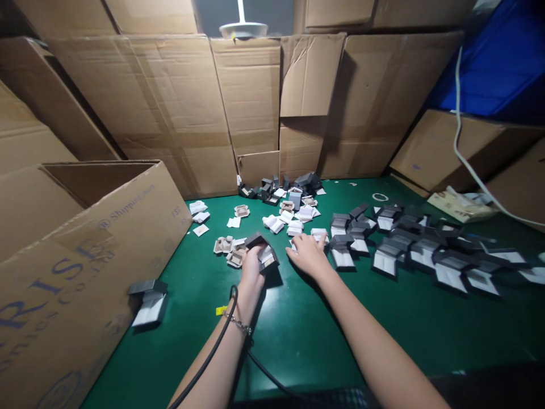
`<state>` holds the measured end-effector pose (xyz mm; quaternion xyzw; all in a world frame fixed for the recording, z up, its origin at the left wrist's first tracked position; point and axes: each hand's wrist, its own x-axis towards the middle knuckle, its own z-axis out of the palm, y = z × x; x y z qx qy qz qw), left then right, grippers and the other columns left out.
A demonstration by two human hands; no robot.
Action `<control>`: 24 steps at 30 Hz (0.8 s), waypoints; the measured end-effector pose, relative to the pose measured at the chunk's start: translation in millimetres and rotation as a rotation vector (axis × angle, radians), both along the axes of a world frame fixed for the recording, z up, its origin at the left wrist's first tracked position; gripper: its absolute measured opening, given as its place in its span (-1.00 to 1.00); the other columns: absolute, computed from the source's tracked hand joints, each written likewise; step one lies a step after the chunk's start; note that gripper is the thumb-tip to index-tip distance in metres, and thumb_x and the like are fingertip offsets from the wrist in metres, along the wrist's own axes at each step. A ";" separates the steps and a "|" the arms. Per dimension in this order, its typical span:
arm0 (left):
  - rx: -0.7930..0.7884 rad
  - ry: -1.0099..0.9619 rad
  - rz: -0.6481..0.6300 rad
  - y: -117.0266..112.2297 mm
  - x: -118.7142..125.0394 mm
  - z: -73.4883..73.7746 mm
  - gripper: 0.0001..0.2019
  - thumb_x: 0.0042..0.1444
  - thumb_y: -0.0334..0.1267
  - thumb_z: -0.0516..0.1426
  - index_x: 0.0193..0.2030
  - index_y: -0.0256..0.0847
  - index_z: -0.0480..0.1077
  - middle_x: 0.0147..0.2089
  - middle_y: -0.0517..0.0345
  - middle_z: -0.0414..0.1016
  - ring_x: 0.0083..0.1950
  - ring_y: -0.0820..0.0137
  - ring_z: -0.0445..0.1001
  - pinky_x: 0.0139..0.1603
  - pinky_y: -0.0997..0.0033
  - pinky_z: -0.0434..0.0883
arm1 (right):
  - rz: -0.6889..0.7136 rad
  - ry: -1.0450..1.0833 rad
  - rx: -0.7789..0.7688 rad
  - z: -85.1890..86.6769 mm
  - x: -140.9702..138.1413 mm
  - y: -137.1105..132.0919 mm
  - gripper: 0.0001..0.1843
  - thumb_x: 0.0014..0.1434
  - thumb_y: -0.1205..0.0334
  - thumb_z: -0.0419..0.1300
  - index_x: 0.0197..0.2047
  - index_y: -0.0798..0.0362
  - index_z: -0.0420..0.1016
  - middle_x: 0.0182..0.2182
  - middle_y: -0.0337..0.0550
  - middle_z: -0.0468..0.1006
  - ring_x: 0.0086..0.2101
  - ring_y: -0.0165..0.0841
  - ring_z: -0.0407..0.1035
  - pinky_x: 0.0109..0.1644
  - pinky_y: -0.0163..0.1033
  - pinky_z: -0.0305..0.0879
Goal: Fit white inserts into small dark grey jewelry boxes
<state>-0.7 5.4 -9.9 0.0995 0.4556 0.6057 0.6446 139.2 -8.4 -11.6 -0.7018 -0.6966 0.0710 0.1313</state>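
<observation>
My left hand [252, 264] is closed around a small black box [267, 258] with its lid up and a pale inside showing. Stretched forward to the right of it, my right hand [309, 254] lies low over the table, its fingers apart and touching or close above a white folded insert [319, 234]. Whether the fingertips press on a piece cannot be made out. Just left of the held box sit a few beige cardboard inserts [235, 257]. More white inserts [295, 228] lie beyond my right hand.
Rows of opened black boxes with white linings [385, 258] cover the right side of the green table [306, 341]. One opened box [150, 304] stands by a large carton [97, 267] at left. Dark boxes [309, 183] pile up at the back. A black cable [213, 349] crosses my left forearm.
</observation>
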 end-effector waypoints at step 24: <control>0.026 0.114 -0.314 -7.1 17.5 -16.5 -0.66 -0.06 -0.49 0.08 -0.10 -0.21 0.22 -0.35 0.19 0.45 -0.42 0.49 0.44 -0.37 0.47 0.42 | 0.126 0.172 0.207 68.0 -10.3 83.1 -0.62 0.12 0.42 0.01 -0.02 0.15 0.48 -0.06 0.00 0.53 -0.05 -0.26 0.40 0.06 -0.24 0.24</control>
